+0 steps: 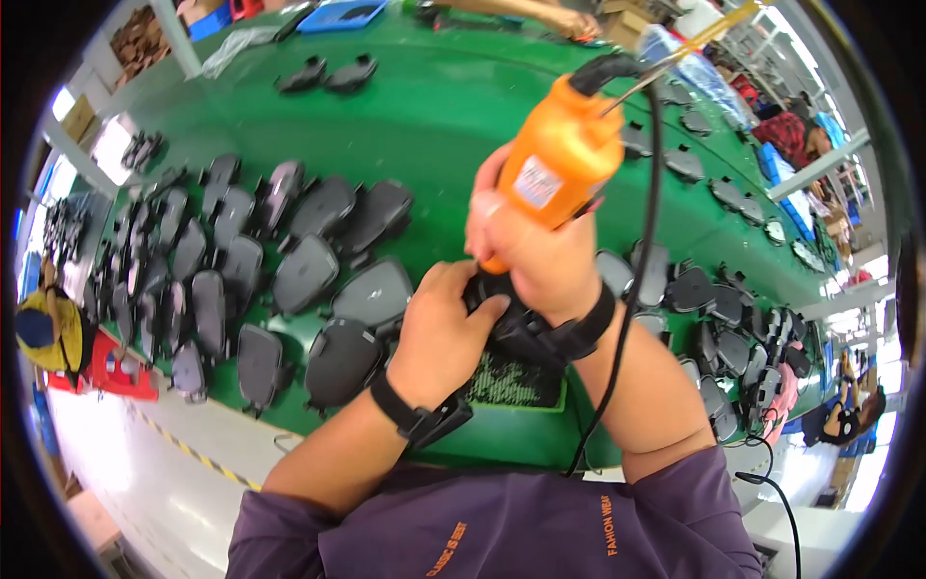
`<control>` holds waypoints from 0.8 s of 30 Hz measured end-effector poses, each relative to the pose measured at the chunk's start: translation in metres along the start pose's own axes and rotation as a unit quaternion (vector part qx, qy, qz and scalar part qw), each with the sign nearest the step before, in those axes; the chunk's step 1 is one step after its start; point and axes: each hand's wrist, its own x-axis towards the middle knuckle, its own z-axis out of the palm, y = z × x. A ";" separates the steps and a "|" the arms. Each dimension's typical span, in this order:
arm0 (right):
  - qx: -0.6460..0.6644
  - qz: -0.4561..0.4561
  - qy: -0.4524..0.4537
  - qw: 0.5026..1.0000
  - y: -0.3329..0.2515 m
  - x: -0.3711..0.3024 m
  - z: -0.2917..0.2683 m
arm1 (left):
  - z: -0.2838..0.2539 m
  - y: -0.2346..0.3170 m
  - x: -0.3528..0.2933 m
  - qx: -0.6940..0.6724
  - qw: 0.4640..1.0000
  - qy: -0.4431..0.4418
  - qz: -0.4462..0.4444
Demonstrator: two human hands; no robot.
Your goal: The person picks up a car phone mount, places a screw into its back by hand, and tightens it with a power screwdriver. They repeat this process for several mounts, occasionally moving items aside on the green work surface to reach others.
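My right hand (535, 246) is wrapped round an orange electric screwdriver (569, 145), held upright with its tip pointing down. A black cord leaves its top and hangs past my right forearm. Beneath the tip, my left hand (439, 333) grips a small black plastic part (479, 288), its fingers curled over it. Both hands partly cover that part, so its full shape and the tip's contact are hidden. Just below them lies a green-edged tray (563, 398) with many tiny dark and pale pieces.
Many dark grey oval plastic parts (307, 273) crowd the green table (463, 106) at left; more plastic parts (730, 352) lie at right. A blue tray (340, 15) sits at the far edge. Another person's arm (540, 13) reaches in there. A person in yellow (60, 333) is at far left.
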 end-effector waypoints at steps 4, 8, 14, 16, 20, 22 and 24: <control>0.020 0.037 -0.013 0.999 0.000 -0.002 0.000 | 0.004 -0.009 -0.002 -0.026 1.000 0.007 -0.008; 0.011 0.038 -0.010 0.999 -0.002 -0.006 0.000 | 0.006 -0.012 -0.003 -0.038 0.999 0.009 -0.005; -0.035 -0.001 0.031 0.999 -0.013 -0.009 -0.016 | 0.006 0.005 0.007 0.019 0.999 -0.024 -0.024; 0.030 -0.063 0.020 0.997 -0.034 -0.029 -0.026 | 0.002 0.001 0.005 0.033 0.999 -0.010 -0.008; 0.086 -0.179 0.103 0.975 -0.105 -0.084 -0.050 | 0.007 0.005 -0.003 0.097 0.988 0.063 0.105; 0.036 -0.207 0.112 0.971 -0.124 -0.104 -0.071 | 0.012 0.016 -0.002 0.104 0.986 0.066 0.108; 0.038 -0.207 0.085 0.974 -0.130 -0.103 -0.069 | 0.018 0.022 -0.001 0.025 0.998 0.019 0.052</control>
